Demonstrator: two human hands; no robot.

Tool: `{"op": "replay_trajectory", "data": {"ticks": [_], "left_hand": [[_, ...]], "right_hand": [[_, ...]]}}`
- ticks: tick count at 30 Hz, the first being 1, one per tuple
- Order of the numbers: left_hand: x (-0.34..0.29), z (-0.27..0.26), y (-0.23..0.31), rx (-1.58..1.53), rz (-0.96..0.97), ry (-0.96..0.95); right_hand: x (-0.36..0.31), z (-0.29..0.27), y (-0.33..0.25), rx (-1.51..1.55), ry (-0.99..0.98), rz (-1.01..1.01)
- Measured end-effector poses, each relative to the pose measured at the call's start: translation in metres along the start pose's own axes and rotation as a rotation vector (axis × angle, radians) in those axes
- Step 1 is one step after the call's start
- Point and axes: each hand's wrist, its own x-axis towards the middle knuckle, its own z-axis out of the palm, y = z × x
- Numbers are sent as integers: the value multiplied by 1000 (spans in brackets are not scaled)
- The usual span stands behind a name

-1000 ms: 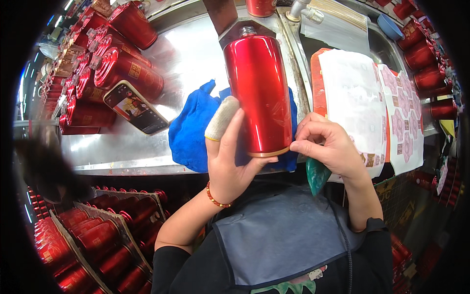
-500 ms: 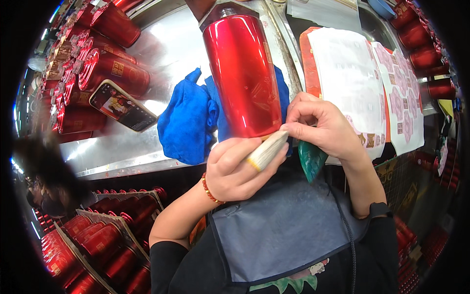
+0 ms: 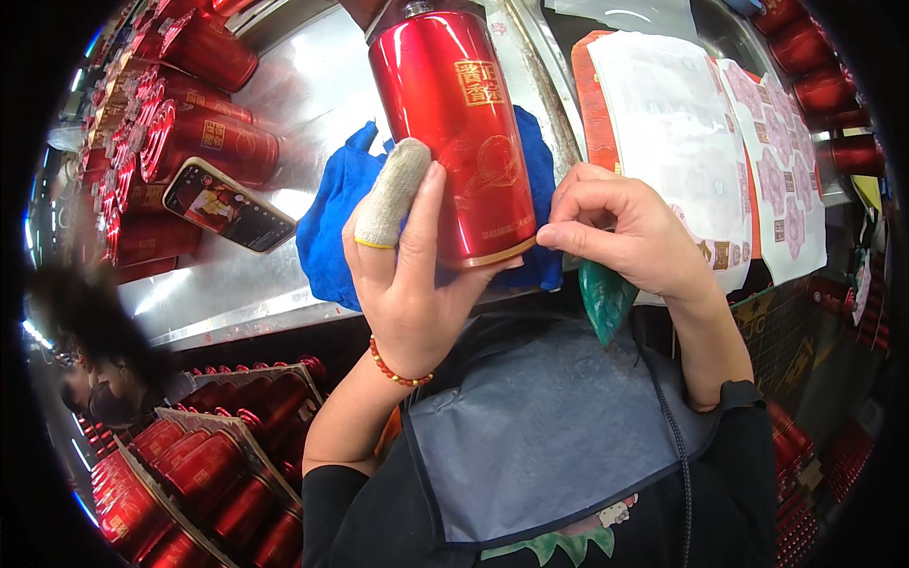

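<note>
A glossy red metal bottle (image 3: 453,142) lies on a crumpled blue cloth (image 3: 327,237), its neck away from me and its gold-rimmed base towards me. A gold square emblem and fine line drawings face up. My left hand (image 3: 407,284) grips the base end, fingers along the left side and thumb under the rim. A pale knitted finger cover (image 3: 393,194) with a yellow edge sits on one of its fingers. By the base's right edge, my right hand (image 3: 630,237) has thumb and forefinger pinched together. A green pointed plate (image 3: 604,298) sticks out beneath its curled fingers.
A phone (image 3: 227,204) leans against red bottles (image 3: 213,142) at left on the metal table (image 3: 294,114). Sheets of pink and gold decals (image 3: 781,170) and white paper (image 3: 658,114) lie at right. Crates of red bottles (image 3: 199,464) stand lower left.
The bottle has turned, bringing its gold emblem into view. My left hand has moved from below the base up along the left side, its fingers straightening. My right hand has barely moved.
</note>
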Motion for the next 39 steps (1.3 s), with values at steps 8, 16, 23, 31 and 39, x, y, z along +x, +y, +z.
{"op": "replay_trajectory", "data": {"ticks": [8,16,23,31,39], "left_hand": [[-5,0,-2,-112,-55,-27],[-27,8,-20,-327,-186,-106],[2,-3,7,-77,-116,-102],[-6,-7,-21,-444,-170,-235],[-3,-4,-3,-887,-473,-182]], "right_hand": [[-1,2,-3,-25,-9,-39],[-2,0,-2,-56,-4,-26],[-1,-12,-10,-16,62,127],[4,3,-9,79,32,70],[12,3,-5,124,-11,60]]}}
